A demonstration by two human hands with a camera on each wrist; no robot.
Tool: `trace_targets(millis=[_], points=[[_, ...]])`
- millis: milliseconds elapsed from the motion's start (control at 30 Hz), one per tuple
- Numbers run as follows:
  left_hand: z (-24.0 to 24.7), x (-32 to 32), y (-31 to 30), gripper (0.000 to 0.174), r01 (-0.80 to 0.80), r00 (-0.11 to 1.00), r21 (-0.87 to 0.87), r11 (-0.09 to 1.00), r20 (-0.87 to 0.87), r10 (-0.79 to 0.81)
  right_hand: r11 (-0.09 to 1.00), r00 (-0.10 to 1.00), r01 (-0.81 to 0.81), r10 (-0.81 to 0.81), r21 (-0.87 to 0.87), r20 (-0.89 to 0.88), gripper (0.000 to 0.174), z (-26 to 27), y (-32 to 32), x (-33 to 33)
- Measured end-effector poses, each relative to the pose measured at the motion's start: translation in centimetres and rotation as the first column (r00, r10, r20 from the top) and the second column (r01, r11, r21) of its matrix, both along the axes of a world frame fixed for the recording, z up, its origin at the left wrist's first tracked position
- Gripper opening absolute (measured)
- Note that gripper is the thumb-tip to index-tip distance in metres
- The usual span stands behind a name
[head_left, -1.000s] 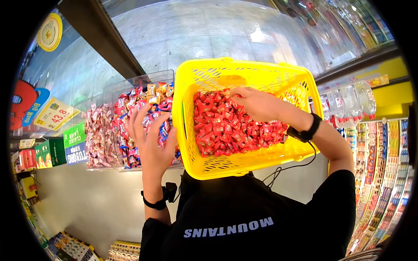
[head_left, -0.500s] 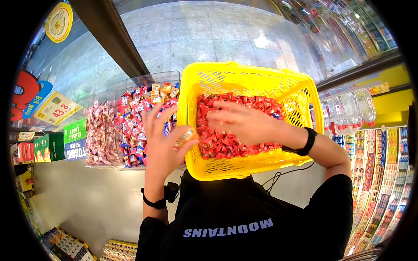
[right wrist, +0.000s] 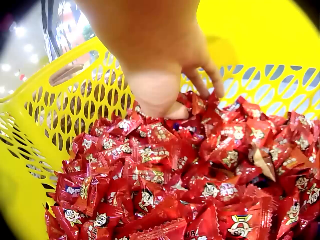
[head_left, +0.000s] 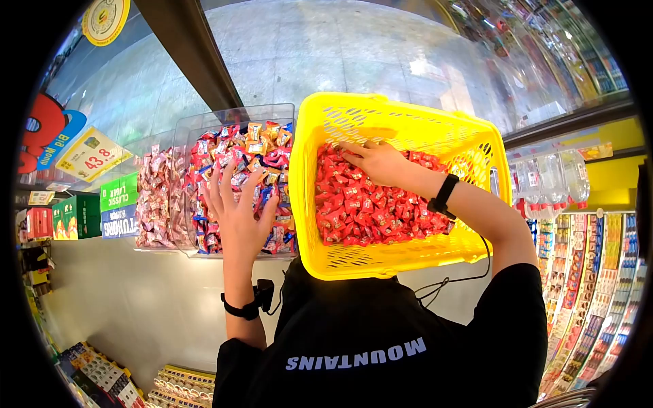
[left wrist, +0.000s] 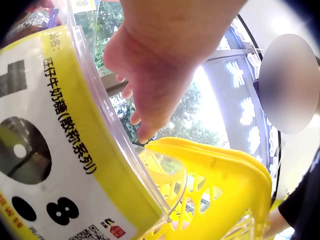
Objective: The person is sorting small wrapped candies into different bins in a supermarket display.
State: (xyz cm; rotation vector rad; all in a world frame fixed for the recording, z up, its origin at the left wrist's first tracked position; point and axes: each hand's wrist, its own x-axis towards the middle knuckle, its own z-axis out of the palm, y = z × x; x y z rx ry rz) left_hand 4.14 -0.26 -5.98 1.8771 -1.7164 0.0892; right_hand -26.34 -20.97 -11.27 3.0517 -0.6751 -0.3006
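Observation:
My left hand (head_left: 239, 216) hovers over a clear bin (head_left: 235, 115) of mixed candies (head_left: 204, 170) in red, blue and gold wrappers, fingers spread and nothing between them. Inside a yellow shopping basket (head_left: 401, 268), my right hand (head_left: 377, 163) reaches into a heap of red-wrapped candies (head_left: 371, 211) near the far left corner. The right wrist view shows its fingers (right wrist: 202, 85) touching the top of the heap (right wrist: 150, 165); its thumb tip is partly hidden there. A few wrappers of other colours show among the red ones.
Left of the mixed candies stands another bin of pink-wrapped candies (head_left: 155, 194). A price label (left wrist: 75, 125) fronts a clear bin in the left wrist view. Plastic bottles (head_left: 551, 180) stand right of the basket, with a glass window (head_left: 326, 54) behind. A cable (head_left: 442, 285) hangs below the basket.
A gold candy seen at my left hand half a second ago is gone from it; the fingers are spread again. My right hand swept over the red candies and reaches to the back left.

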Motion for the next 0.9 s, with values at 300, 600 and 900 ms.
trace_targets(millis=[300, 600, 900], points=[[0.2, -0.5, -0.3, 0.050, 0.045, 0.998, -0.008, 0.999, -0.044, -0.045, 0.913, 0.971, 0.229, -0.188, 0.339, -0.150, 0.066, 2.2, -0.6, 0.9], [0.6, -1.0, -0.6, 0.048, 0.062, 0.996, -0.010, 0.998, -0.063, -0.062, 0.899, 0.982, 0.189, -0.173, 0.395, -0.076, 0.069, 0.9, -1.3, 0.2], [2.2, -1.2, -0.9, 0.046, 0.095, 0.993, -0.093, 0.991, -0.059, -0.101, 0.921, 0.990, 0.137, -0.135, 0.364, -0.033, 0.061, 2.6, -1.0, 0.1]])
